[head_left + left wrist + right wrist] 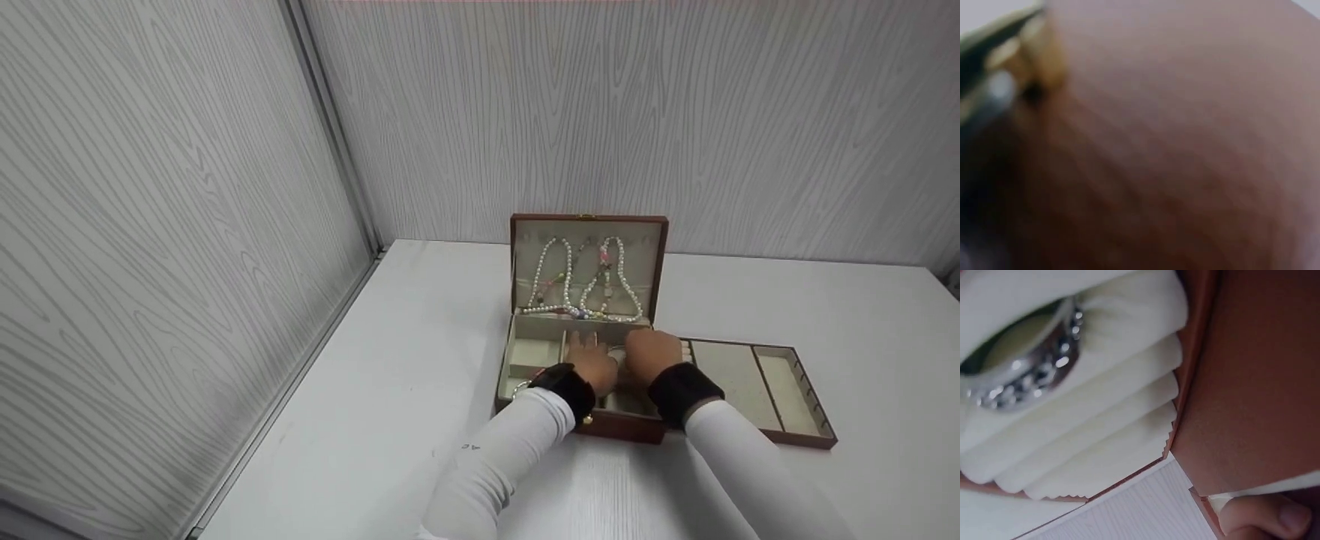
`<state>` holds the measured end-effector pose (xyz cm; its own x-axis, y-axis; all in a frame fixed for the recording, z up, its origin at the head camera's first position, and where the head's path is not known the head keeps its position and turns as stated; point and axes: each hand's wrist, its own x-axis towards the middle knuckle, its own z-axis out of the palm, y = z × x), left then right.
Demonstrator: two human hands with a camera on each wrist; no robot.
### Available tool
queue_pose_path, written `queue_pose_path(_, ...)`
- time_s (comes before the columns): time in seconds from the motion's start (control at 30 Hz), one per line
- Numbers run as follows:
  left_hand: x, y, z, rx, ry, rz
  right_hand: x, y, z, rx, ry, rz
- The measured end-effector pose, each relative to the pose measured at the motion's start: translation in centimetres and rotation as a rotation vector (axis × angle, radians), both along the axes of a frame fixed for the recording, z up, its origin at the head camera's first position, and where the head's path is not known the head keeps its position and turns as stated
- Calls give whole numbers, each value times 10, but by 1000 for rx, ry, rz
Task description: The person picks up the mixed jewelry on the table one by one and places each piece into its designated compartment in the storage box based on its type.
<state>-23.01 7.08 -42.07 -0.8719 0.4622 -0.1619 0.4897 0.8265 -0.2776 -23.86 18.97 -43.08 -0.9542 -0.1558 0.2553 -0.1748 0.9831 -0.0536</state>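
The brown jewelry box stands with its lid raised, its inside lined in cream. My left hand reaches down into the middle of the box, fingers extended over a compartment. Beside it, my right hand is bent down into the right part, knuckles up; I cannot tell what its fingers hold. A rounded pale item shows partly between the two hands. In the right wrist view, fingertips show at the brown box wall. The left wrist view is blurred, filled mostly by skin.
Pearl necklaces hang inside the raised lid. A brown-rimmed tray lies right of the box, with a cream ring cushion bearing a silver ring. A silvery bracelet lies in the left compartment. White panels rise behind and left.
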Motion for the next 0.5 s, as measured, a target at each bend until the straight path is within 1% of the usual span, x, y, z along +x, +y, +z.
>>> queue_pose_path(0.07, 2, 0, 2, 41, -20, -11, 5, 6, 6, -54, -34, 1)
queue_pose_path(0.13, 3, 1, 5, 96, -14, -17, 10, 17, 16, -127, -76, -2)
queue_pose_path(0.23, 6, 6, 15, 224, 29, -35, 17, 43, 34, -221, -143, -29)
queue_pose_path(0.3, 10, 13, 23, 286, 86, -80, 22, 66, 44, -254, -179, -65)
queue_pose_path(0.33, 13, 17, 26, 310, 111, -106, 24, 78, 46, -259, -182, -88)
queue_pose_path(0.37, 17, 22, 28, 317, 129, -131, 27, 90, 47, -257, -189, -120)
queue_pose_path(0.43, 25, 31, 29, 300, 172, -186, 33, 113, 44, -255, -212, -193)
queue_pose_path(0.5, 33, 40, 22, 262, 198, -225, 41, 132, 37, -246, -247, -262)
